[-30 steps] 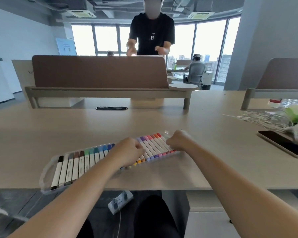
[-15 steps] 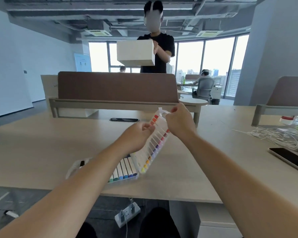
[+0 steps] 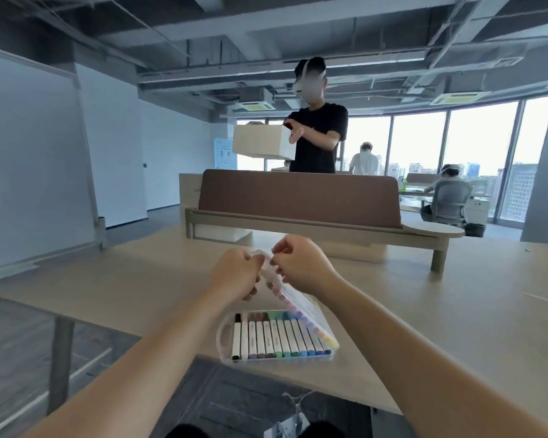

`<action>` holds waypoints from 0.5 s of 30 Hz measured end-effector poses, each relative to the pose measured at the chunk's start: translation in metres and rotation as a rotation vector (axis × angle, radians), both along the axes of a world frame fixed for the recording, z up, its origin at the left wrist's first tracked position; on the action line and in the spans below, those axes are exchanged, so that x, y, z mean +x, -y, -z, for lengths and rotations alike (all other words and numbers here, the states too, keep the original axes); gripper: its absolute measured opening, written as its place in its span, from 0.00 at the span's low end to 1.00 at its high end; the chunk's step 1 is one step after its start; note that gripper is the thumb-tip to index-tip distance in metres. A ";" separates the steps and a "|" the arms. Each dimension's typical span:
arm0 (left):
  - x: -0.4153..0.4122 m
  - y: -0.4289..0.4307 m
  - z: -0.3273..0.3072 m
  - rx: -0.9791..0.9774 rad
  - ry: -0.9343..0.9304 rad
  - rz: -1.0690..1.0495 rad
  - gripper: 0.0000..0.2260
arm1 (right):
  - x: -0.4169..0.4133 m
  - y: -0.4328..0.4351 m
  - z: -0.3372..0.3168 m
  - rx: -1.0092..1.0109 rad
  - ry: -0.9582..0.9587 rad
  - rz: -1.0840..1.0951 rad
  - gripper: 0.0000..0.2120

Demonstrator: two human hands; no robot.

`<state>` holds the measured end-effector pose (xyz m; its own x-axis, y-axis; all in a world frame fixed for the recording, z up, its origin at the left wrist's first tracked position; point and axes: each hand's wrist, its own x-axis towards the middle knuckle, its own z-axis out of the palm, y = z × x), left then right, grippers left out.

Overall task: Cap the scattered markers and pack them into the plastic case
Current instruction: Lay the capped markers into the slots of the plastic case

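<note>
A clear plastic case point(image 3: 223, 338) lies at the near edge of the table, its lower half filled with a row of capped markers point(image 3: 276, 338) running from black through browns and greens to blues. The other half of the case point(image 3: 301, 303), also full of markers, is lifted and tilted up over the lower half. My left hand point(image 3: 236, 273) and my right hand point(image 3: 301, 265) both pinch the handle end of that raised half, close together above the table.
The wooden table point(image 3: 424, 327) stretches ahead to a brown divider screen point(image 3: 298, 197). Behind it a person in a black shirt holds a cardboard box point(image 3: 263, 147). A power strip point(image 3: 287, 426) lies on the floor below the table edge.
The case lay flat and open a second ago with my hands resting on it. Both hands have since lifted one half by its handle and swung it up over the other half; my view has tilted up.
</note>
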<state>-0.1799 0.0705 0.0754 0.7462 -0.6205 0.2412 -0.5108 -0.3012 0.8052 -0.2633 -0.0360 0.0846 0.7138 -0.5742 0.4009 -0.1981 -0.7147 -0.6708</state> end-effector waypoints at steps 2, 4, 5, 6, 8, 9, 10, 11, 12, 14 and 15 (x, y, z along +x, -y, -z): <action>0.011 -0.013 0.010 0.043 -0.009 -0.060 0.14 | 0.009 -0.006 0.011 -0.025 -0.093 -0.009 0.07; 0.020 -0.026 0.024 0.124 0.006 -0.072 0.12 | 0.017 -0.011 0.024 -0.034 -0.191 -0.025 0.10; 0.025 -0.032 0.032 0.179 0.022 -0.067 0.13 | 0.019 -0.013 0.030 -0.026 -0.231 -0.036 0.11; 0.030 -0.037 0.041 0.240 0.042 -0.061 0.14 | 0.022 -0.015 0.037 -0.019 -0.264 -0.045 0.12; 0.040 -0.044 0.056 0.338 0.058 -0.066 0.15 | 0.027 -0.017 0.050 -0.011 -0.309 -0.055 0.13; 0.043 -0.046 0.061 0.376 0.052 -0.063 0.15 | 0.029 -0.018 0.056 -0.004 -0.323 -0.057 0.13; 0.044 -0.048 0.066 0.415 0.044 -0.054 0.15 | 0.031 -0.019 0.061 0.006 -0.331 -0.060 0.14; 0.043 -0.049 0.070 0.445 0.030 -0.039 0.15 | 0.032 -0.021 0.065 0.017 -0.342 -0.064 0.13; 0.041 -0.050 0.072 0.468 0.008 -0.026 0.15 | 0.032 -0.022 0.069 0.019 -0.355 -0.070 0.13; 0.038 -0.052 0.077 0.497 -0.011 0.004 0.14 | 0.033 -0.023 0.075 0.010 -0.382 -0.077 0.13; 0.038 -0.052 0.080 0.504 -0.009 0.010 0.14 | 0.033 -0.023 0.077 0.011 -0.387 -0.076 0.13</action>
<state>-0.1421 0.1220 -0.0044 0.7403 -0.6653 -0.0967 -0.5091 -0.6486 0.5658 -0.2299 -0.0127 0.0076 0.8515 -0.5170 0.0879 -0.3852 -0.7303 -0.5642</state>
